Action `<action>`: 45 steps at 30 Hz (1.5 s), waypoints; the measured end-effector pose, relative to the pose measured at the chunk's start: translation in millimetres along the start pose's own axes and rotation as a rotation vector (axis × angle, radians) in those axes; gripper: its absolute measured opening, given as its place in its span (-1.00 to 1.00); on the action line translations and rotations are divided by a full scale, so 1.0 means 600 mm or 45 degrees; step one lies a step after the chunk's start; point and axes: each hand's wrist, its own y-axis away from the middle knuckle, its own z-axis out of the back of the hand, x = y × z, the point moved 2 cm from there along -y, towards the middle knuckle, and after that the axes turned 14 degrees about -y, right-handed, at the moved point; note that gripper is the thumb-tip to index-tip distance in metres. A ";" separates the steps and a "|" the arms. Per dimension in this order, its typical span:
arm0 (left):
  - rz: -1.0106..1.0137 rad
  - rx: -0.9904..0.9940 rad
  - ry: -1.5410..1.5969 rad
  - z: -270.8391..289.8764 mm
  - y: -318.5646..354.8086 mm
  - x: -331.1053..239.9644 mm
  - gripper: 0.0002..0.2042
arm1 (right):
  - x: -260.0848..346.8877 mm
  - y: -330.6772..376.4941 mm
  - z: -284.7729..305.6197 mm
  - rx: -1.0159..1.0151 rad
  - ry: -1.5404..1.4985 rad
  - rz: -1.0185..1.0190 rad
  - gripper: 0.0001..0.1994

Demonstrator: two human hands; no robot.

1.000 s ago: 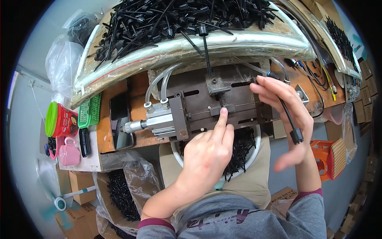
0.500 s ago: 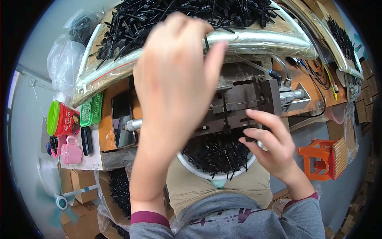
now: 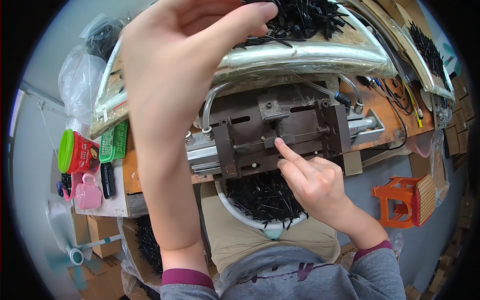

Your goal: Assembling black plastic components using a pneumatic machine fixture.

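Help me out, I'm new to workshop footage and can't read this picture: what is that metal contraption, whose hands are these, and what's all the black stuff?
The view comes from a camera on the person's head, looking down, so both arms are their own. The left hand is raised to a heap of thin black plastic pieces in a foil-lined tray at the back of the bench; what it grips is hidden. The right hand puts its forefinger on the middle of a dark metal fixture, a small bench machine with clear hoses and a silvery cylinder at its side. Below it, on the person's lap, a white bowl holds more black pieces. At left stand a pink cup and a green-lidded red jar; at right, an orange stool.
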 end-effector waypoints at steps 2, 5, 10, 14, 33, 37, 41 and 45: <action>-0.062 0.026 0.033 0.009 0.020 0.002 -0.75 | 0.002 -0.012 0.019 0.083 -0.090 -0.032 -0.73; 0.017 0.217 0.107 0.010 0.046 0.022 -0.73 | -0.014 -0.042 0.043 0.039 -0.290 -0.074 -0.61; -0.146 0.024 0.014 0.023 0.047 0.050 -0.73 | -0.051 -0.172 0.084 -0.405 -0.291 0.074 -0.84; -0.488 0.082 -0.505 0.018 0.113 0.022 -0.71 | -0.123 -0.274 0.106 -0.271 0.029 0.050 -0.88; -0.378 0.580 -1.098 -0.074 0.265 0.061 -0.74 | -0.072 -0.197 0.135 -0.205 -0.030 0.345 -0.72; -0.244 0.426 -0.825 -0.068 0.262 0.059 -0.71 | -0.070 -0.105 0.091 -0.259 -0.030 0.605 -0.70; -0.011 0.160 -0.166 -0.060 0.260 0.046 -0.67 | -0.044 -0.042 0.058 -0.202 -0.087 0.602 -0.62; -0.108 0.195 -0.201 -0.058 0.266 0.043 -0.66 | -0.034 -0.029 0.058 -0.185 -0.154 0.488 -0.64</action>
